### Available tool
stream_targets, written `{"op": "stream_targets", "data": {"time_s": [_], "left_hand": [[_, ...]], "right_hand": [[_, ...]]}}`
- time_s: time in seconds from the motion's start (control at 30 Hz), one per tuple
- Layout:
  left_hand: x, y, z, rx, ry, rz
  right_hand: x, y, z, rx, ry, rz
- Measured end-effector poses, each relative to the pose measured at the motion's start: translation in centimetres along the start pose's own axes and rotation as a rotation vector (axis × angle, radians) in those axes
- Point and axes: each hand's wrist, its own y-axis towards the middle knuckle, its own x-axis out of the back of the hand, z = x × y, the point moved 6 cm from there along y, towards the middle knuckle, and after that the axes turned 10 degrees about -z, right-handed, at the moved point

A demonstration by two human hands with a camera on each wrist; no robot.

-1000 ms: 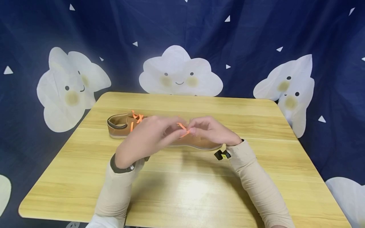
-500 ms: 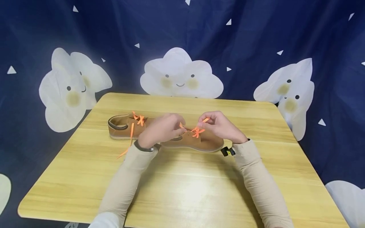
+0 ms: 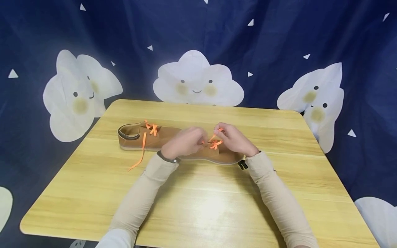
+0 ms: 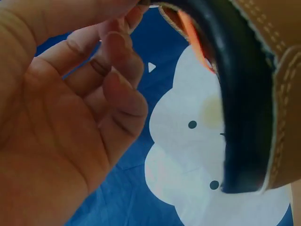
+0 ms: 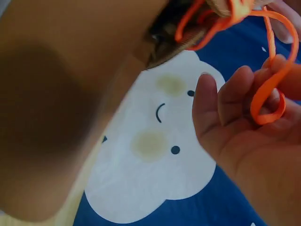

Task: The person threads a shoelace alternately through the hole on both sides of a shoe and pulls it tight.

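Observation:
Two brown shoes lie on the table with their toes pointing right. Both hands are over the nearer shoe (image 3: 227, 156), at its orange shoelace (image 3: 214, 145). My left hand (image 3: 184, 143) has bent fingers, and a bit of orange lace shows right at its fingertips. In the left wrist view its thumb and forefinger meet beside the dark-lined shoe collar (image 4: 242, 117). Above the lacing, my right hand (image 3: 237, 139) pinches the lace between thumb and fingers. A loop of that lace (image 5: 268, 101) hangs across the right palm in the right wrist view.
The other shoe (image 3: 136, 140) stands to the left, partly behind the left hand. Its loose orange lace end (image 3: 141, 156) trails down onto the table (image 3: 198, 213). A dark blue curtain (image 3: 263, 41) with white clouds hangs behind the table.
The hands were together over a lace crossing, then drew apart. Since then the left hand has moved slightly right and down, and the right hand slightly left, each at the lace.

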Motion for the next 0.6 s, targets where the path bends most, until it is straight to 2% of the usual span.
{"op": "stream_targets", "data": {"time_s": [0.13,0.27,0.47,0.6], "left_hand": [[-0.2,0.2,-0.2,-0.051,-0.022,-0.013],[-0.3,0.2,-0.3,-0.07,-0.034,-0.004],[-0.2,0.1,-0.1,-0.049,-0.086,0.005],[-0.1,0.2,0.1,-0.035,-0.085,0.016]], "right_hand": [[-0.7,0.0,-0.3,0.0,0.062,0.06],[-1.2,0.0,-0.8,-0.008,0.104,0.106],[-1.9,0.3,-1.1,-0.018,0.174,0.168],[-2.0,0.5,-1.3,-0.018,0.144,0.153]]}}
